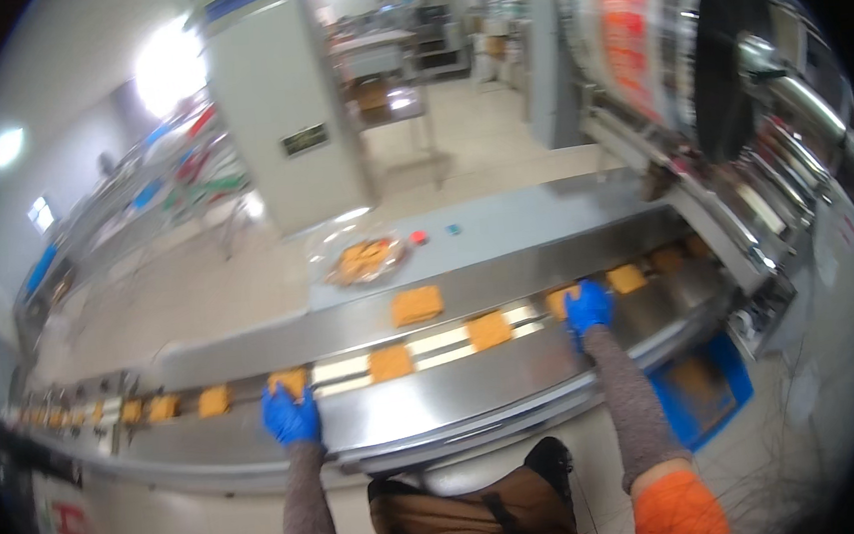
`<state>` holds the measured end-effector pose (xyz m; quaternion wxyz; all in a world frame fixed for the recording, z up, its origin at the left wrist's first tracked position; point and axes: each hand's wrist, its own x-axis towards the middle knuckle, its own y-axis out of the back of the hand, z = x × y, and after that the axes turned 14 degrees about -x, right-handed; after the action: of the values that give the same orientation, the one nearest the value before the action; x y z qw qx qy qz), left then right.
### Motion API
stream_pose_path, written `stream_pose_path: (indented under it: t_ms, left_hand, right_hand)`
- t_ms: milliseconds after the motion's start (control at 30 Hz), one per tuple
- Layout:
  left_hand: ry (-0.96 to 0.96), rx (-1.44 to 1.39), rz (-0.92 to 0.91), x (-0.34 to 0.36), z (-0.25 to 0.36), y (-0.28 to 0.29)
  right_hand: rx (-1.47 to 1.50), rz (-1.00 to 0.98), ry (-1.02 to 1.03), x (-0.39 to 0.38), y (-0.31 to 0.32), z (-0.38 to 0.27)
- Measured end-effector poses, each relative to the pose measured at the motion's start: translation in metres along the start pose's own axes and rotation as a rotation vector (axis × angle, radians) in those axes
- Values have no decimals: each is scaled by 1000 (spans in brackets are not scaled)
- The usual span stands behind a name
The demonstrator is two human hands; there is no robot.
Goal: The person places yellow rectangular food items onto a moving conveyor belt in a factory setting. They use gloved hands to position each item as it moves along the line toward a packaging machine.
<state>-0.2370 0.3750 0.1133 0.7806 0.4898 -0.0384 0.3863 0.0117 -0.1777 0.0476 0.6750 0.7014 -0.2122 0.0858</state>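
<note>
Steel conveyor [487, 388]: left hand [290, 416] at one orange block [288, 380], right hand [591, 306] at a second block [559, 304]; blurry, can't tell if gripped.

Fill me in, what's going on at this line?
A person's blue-gloved left hand is at an orange-brown slab on the conveyor; the right hand is at another slab farther right. Whether either is gripped can't be told. Two slabs lie on the conveyor between the hands. One more piece sits on the metal ledge behind, and a clear bag of orange-brown pieces lies beyond it.
</note>
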Motion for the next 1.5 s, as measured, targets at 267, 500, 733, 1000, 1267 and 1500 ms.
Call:
stream_pose_path:
  t_ms: [267, 500, 733, 1000, 1267, 1500]
  left_hand:
    - [214, 197, -223, 7, 8, -1]
    - [-43, -3, -231, -2, 8, 2]
    - [261, 294, -130, 2, 10, -8]
    - [-26, -71, 32, 4, -11, -4]
    - [576, 261, -175, 51, -22, 23]
    - [370, 224, -286, 58, -11, -1]
  right_hand:
    - [63, 101, 321, -3, 9, -14]
    - [161, -64, 151, -21, 12, -36]
    - [71, -113, 15, -6, 13, -21]
    - [151, 78, 380, -18, 39, -43]
    - [116, -1, 48, -24, 13, -30]
    - [-80, 98, 32, -22, 35, -45]
